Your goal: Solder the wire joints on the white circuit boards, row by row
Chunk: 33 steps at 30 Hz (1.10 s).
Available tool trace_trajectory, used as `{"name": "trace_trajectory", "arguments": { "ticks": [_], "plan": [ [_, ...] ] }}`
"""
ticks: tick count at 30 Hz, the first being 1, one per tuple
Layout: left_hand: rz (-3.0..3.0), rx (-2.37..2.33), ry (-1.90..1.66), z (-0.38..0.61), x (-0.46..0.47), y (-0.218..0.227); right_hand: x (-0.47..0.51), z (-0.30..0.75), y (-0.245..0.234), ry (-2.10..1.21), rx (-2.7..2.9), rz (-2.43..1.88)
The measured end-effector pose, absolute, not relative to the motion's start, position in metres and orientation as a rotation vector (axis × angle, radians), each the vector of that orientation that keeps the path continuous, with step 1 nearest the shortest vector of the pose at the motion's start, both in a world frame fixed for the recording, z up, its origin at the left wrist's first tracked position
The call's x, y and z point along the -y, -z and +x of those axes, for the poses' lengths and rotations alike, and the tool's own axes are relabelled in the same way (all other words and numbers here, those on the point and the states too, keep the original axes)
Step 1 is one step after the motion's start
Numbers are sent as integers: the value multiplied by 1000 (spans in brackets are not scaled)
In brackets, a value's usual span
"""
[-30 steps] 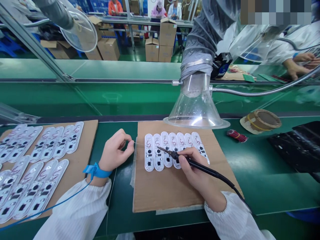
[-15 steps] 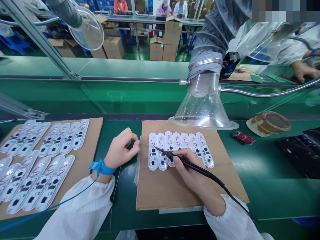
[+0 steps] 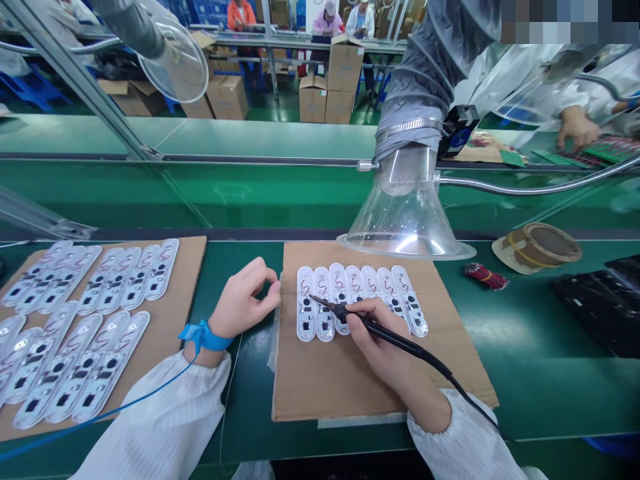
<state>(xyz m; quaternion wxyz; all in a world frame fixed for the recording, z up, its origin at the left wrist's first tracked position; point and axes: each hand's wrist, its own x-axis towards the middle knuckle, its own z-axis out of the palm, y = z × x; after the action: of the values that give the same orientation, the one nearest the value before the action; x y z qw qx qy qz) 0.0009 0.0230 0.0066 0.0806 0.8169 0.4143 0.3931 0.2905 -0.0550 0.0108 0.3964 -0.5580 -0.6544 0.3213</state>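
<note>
My right hand (image 3: 383,333) grips a soldering iron (image 3: 395,337) like a pen. Its tip rests at the upper middle of the leftmost board (image 3: 306,327) in a row of several white oval circuit boards with red wires. My left hand (image 3: 247,297), with a blue wrist strap (image 3: 206,335), is pinched at the left edge of the cardboard sheet (image 3: 340,387). Between its fingertips is a thin solder wire (image 3: 231,380), which trails down below the hand; its end near the iron tip is barely visible.
More white boards (image 3: 107,367) lie on another cardboard sheet at left. A clear fume hood (image 3: 410,213) hangs above the row. At right are a bundle of red wires (image 3: 485,275), a brown roll (image 3: 540,247) and a black bag (image 3: 600,307). A co-worker's hand (image 3: 577,127) is beyond.
My hands, the soldering iron and the boards stay almost still. In the back right, the co-worker's hand has moved left, and more green boards show beside it.
</note>
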Motion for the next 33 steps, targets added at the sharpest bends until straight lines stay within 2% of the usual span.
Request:
{"name": "trace_trajectory", "arguments": {
  "ticks": [4, 27, 33],
  "plan": [
    [2419, -1282, -1181, -2, -24, -7, 56, 287, -7, -752, 1570, -1391],
    [2493, -1189, -1150, 1, -24, -7, 55, 279, -15, -854, 1696, -1411],
    [2425, -1215, -1239, 0, -23, -9, 57, 286, -5, -661, 1556, -1290]
  ]
}}
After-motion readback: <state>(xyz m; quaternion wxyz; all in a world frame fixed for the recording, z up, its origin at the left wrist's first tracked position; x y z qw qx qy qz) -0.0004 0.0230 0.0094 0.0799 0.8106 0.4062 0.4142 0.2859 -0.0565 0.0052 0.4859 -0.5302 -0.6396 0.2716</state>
